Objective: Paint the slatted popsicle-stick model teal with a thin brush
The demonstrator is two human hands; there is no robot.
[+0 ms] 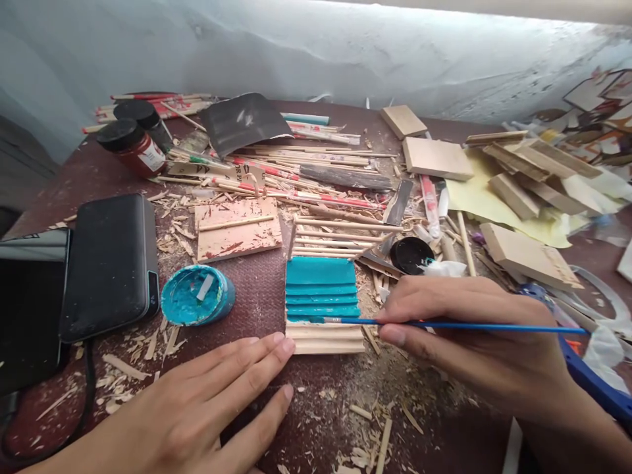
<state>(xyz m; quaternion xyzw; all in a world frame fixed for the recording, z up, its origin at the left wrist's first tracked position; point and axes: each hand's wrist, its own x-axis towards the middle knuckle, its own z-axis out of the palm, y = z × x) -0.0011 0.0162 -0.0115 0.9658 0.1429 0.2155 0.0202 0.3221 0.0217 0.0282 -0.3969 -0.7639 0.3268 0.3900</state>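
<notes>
A small wooden model with stepped slats (323, 286) lies on the dark red table, its upper steps painted turquoise and its lower ones bare wood. Thin sticks form a rail frame (340, 238) at its far end. Between thumb and fingers, my right hand (474, 336) pinches a slim blue paintbrush (494, 327); the bristles touch the slats at the border of paint and bare wood. My left hand (222, 395) lies flat with fingers stretched, fingertips against the model's lower left edge. Left of the model stands an open jar of turquoise paint (197, 296) with a pale scrap inside.
A black power bank (111, 263) and a dark phone-like device (29, 309) lie at left. Jars with black lids (131, 148), bundled sticks (316, 158), sandpaper (244, 122) and wood blocks (437, 158) crowd the back. A blue-handled tool (587, 375) rests at right; shavings are scattered about.
</notes>
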